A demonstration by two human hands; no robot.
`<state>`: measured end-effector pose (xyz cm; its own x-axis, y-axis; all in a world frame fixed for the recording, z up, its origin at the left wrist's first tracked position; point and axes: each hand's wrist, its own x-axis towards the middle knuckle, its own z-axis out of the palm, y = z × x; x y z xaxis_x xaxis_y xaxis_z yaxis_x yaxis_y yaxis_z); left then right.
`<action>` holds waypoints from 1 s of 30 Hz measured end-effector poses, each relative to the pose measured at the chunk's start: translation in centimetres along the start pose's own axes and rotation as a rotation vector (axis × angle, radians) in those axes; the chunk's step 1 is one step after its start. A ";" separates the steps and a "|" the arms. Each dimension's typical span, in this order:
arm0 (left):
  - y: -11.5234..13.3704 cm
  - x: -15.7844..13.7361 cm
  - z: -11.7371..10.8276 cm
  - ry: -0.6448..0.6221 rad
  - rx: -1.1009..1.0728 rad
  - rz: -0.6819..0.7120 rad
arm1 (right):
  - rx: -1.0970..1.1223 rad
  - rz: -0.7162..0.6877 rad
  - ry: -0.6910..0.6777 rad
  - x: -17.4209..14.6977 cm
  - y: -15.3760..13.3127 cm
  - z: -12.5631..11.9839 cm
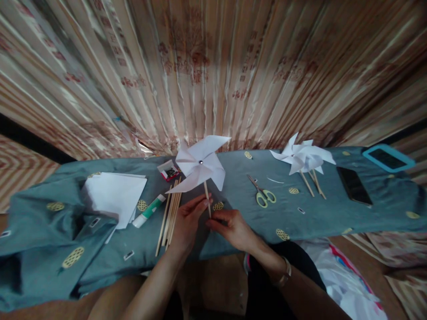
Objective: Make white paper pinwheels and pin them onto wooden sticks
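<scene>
A white paper pinwheel (201, 163) with a shiny pin at its centre stands upright in front of me on a thin wooden stick. My left hand (190, 218) pinches the stick partway down. Lower on the same stick, the fingers of my right hand (231, 226) close round its bottom end. Just left of my left hand lie several loose wooden sticks (166, 222). Behind them is a small open box (167, 170) with dark pins in it. Scissors with yellow-green handles (262, 195) lie to the right of the pinwheel.
A green cloth (240, 231) with pineapple prints covers the narrow table. On the left are white paper sheets (116, 195) and a glue stick (149, 211). Finished pinwheels (303, 155), a black phone (354, 186) and a blue-framed tablet (388, 158) lie right. A curtain (213, 89) hangs behind.
</scene>
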<state>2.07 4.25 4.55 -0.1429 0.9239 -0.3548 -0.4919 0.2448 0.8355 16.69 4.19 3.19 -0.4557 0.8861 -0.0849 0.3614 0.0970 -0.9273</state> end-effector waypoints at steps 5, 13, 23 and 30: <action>-0.3 0.0 0.1 -0.020 0.033 -0.007 | 0.147 0.013 0.119 0.6 1.3 -3.5; -1.5 -0.6 0.5 -0.132 0.240 0.022 | 0.719 0.043 0.381 1.8 1.2 -7.6; -1.1 -0.5 0.7 -0.120 0.303 0.099 | 0.786 0.074 0.296 1.8 0.7 -6.0; -1.2 -0.5 0.5 -0.119 0.305 0.074 | 0.868 0.119 0.243 1.8 0.7 -5.7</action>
<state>3.16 3.68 3.95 -0.0586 0.9660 -0.2520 -0.2017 0.2358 0.9507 20.75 8.44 4.47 -0.2345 0.9492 -0.2097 -0.3899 -0.2894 -0.8742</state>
